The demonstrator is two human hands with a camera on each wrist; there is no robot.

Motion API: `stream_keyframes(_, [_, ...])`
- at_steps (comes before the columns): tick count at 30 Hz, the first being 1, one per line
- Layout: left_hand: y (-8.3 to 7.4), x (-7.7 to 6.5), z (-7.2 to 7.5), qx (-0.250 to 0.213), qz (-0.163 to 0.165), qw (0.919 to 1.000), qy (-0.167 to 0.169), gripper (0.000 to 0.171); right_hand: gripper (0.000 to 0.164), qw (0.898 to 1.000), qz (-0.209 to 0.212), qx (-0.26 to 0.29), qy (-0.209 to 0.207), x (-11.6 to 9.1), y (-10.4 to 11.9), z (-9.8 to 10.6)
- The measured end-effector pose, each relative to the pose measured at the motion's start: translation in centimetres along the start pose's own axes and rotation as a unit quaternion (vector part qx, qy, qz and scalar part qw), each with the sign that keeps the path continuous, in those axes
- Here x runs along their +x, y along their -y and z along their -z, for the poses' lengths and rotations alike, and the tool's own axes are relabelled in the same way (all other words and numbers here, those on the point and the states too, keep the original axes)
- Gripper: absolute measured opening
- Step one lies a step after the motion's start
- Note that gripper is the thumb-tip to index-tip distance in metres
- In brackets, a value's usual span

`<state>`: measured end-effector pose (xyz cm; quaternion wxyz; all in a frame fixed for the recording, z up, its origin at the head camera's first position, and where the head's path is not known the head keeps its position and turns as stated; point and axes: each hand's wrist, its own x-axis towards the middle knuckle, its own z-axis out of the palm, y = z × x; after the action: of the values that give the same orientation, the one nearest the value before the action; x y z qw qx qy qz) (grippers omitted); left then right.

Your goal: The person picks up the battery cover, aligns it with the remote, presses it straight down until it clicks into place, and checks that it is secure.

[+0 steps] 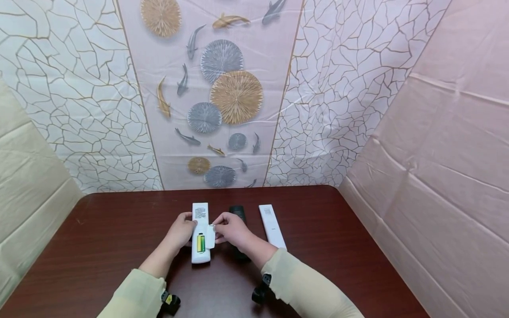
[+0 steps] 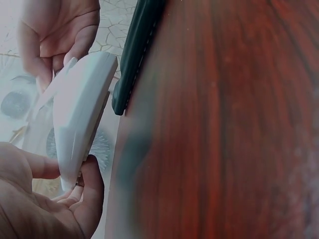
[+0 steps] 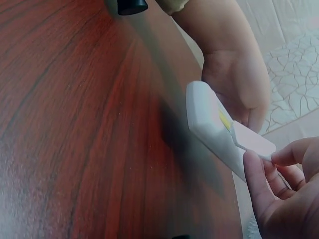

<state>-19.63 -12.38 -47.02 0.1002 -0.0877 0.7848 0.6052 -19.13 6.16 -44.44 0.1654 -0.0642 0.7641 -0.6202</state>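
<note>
My left hand [image 1: 181, 231] grips a white remote control [image 1: 200, 212] by its left side, back face up, raised off the table. Green-and-yellow batteries [image 1: 200, 243] show in its uncovered compartment. Between thumb and fingers, my right hand [image 1: 232, 230] pinches a white battery cover [image 1: 210, 236], which lies over the right edge of the remote. In the right wrist view the cover [image 3: 252, 141] slants against the remote [image 3: 209, 117], beside a yellow strip of battery. The left wrist view shows the left thumb and fingers around one end of the remote [image 2: 82, 109]; its compartment is hidden there.
A black remote [image 1: 237, 211] lies partly under my right hand. Farther right is another white remote [image 1: 272, 227], its lower end near my forearm. Both lie on the dark red-brown table [image 1: 326, 265]. Patterned cloth [image 1: 318, 110] hangs behind the table's far edge.
</note>
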Motion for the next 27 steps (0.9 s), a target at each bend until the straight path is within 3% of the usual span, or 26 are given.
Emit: stream_keyframes(27, [-0.7, -0.4, -0.7, -0.013, -0.005, 0.9998, 0.014, 0.051, 0.004, 1.0, 0.016, -0.019, 0.018, -0.7, 0.4, -1.4])
